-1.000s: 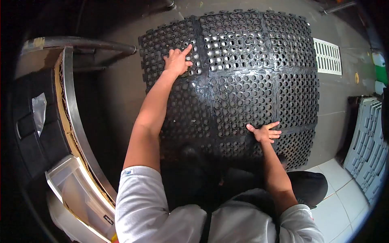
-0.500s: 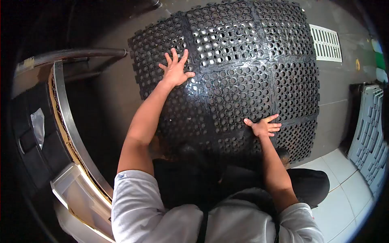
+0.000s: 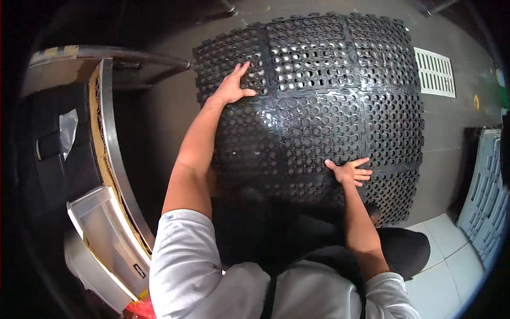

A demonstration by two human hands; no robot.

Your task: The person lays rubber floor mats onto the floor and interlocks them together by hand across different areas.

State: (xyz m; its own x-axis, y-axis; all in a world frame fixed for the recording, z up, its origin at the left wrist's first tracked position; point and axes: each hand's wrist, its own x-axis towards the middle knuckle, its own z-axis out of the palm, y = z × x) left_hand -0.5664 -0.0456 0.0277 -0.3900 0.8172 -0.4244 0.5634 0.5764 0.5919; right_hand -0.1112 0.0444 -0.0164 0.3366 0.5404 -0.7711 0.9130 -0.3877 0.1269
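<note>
A black rubber mat [image 3: 313, 114] of joined tiles with round holes covers the floor in front of me. Its upper part shines as if wet. My left hand [image 3: 232, 89] rests on the mat's left side, thumb apart from the fingers, which point up and away. Lower down and to the right, my right hand [image 3: 349, 172] lies on the mat with fingers spread. Neither hand holds anything. The mat's near edge is hidden in shadow and behind my dark-clad legs.
A white slotted drain cover [image 3: 434, 72] is set in the floor right of the mat. Grey plastic panels [image 3: 482, 186] stand at the right edge. On the left are a metal-edged board [image 3: 109, 122] and a clear plastic drawer [image 3: 109, 234]. White tiles [image 3: 441, 239] lie at lower right.
The view has shifted, so the mat sits slightly lower and further right. My left hand's fingers are closer together and turned more sideways. My right hand stays at about the same place on the mat.
</note>
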